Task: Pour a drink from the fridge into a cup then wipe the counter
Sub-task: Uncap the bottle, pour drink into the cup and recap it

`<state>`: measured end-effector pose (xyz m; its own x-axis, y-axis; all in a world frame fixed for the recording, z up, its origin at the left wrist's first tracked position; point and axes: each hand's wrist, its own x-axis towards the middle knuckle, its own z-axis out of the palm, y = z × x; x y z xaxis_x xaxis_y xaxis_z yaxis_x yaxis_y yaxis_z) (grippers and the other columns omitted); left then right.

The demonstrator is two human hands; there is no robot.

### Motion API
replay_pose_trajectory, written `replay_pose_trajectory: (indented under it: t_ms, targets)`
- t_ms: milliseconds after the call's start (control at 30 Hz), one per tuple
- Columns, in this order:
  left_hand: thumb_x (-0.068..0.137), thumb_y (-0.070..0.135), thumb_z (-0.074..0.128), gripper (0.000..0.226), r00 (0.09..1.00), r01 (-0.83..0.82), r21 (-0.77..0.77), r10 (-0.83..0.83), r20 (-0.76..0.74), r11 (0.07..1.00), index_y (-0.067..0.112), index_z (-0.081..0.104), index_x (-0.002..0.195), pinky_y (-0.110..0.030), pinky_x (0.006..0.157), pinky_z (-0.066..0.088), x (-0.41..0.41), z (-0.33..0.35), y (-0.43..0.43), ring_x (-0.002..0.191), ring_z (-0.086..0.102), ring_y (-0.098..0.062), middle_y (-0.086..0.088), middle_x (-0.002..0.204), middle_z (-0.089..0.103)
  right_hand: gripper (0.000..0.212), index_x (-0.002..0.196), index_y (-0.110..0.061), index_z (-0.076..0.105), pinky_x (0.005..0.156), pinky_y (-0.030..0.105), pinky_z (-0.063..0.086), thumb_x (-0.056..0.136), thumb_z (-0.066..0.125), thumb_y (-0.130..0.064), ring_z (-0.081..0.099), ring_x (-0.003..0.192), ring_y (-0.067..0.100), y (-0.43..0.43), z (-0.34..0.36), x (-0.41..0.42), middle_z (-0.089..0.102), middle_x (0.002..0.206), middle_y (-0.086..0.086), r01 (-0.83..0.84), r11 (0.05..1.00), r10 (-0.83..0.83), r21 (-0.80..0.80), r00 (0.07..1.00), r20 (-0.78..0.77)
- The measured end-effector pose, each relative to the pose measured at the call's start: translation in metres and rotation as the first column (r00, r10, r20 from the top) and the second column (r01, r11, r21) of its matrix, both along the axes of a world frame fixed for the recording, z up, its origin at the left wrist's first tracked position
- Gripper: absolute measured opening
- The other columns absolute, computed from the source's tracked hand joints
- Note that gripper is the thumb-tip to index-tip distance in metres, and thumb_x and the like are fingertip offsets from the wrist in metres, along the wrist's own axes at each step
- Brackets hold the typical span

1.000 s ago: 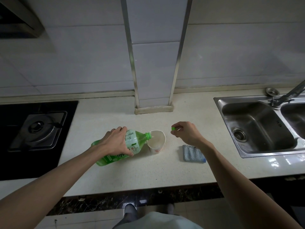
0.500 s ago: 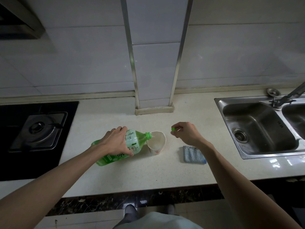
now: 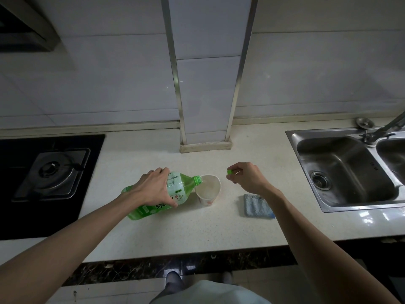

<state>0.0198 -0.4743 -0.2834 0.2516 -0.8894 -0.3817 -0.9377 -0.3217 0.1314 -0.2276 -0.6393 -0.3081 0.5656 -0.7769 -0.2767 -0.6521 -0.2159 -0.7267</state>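
My left hand (image 3: 153, 187) grips a green plastic bottle (image 3: 182, 187) from above, tilted almost flat with its open neck over the rim of a white paper cup (image 3: 208, 189). The cup stands on the pale counter (image 3: 197, 227) and holds some liquid. To the right of the cup, my right hand (image 3: 247, 177) hovers above the counter and pinches the small green bottle cap (image 3: 229, 172) between thumb and finger. A folded blue cloth (image 3: 256, 206) lies on the counter just below my right wrist.
A black gas hob (image 3: 50, 172) fills the counter's left end. A steel double sink (image 3: 346, 172) with a tap (image 3: 388, 126) sits at the right. A tiled pillar (image 3: 206, 84) rises from the counter behind the cup. The counter's front edge runs below my forearms.
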Motion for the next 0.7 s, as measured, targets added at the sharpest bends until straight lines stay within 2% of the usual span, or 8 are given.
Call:
replay_pose_trajectory:
  t_ms: [133, 300, 700]
  targets:
    - [0.058, 0.067, 0.082, 0.095, 1.0, -0.005, 0.004, 0.005, 0.005, 1.0, 0.015, 0.042, 0.126, -0.03, 0.081, 0.053, 0.001, 0.001, 0.0, 0.095, 0.053, -0.016, -0.001, 0.114, 0.052, 0.027, 0.113, -0.009, 0.068, 0.066, 0.017, 0.047, 0.088, 0.07, -0.022, 0.064, 0.076, 0.012, 0.0, -0.001, 0.002, 0.069, 0.09, 0.0, 0.003, 1.0, -0.003, 0.01, 1.0, 0.004]
    - [0.058, 0.068, 0.082, 0.095, 1.0, -0.009, 0.007, 0.009, 0.006, 1.0, 0.015, 0.042, 0.126, -0.031, 0.081, 0.053, 0.002, 0.002, 0.001, 0.096, 0.054, -0.016, -0.001, 0.114, 0.052, 0.027, 0.113, -0.01, 0.068, 0.058, 0.013, 0.041, 0.089, 0.069, -0.022, 0.06, 0.07, 0.007, 0.001, 0.0, 0.005, 0.068, 0.088, -0.001, -0.005, 1.0, 0.005, 0.016, 1.0, 0.003]
    - [0.059, 0.068, 0.081, 0.097, 1.0, -0.002, 0.022, 0.002, 0.01, 1.0, 0.014, 0.041, 0.129, -0.032, 0.083, 0.054, 0.002, 0.004, 0.002, 0.096, 0.054, -0.016, -0.001, 0.115, 0.051, 0.025, 0.111, -0.009, 0.068, 0.055, 0.012, 0.044, 0.089, 0.069, -0.019, 0.066, 0.068, 0.013, 0.004, 0.003, 0.011, 0.069, 0.094, 0.0, -0.024, 1.0, 0.024, 0.003, 1.0, 0.015]
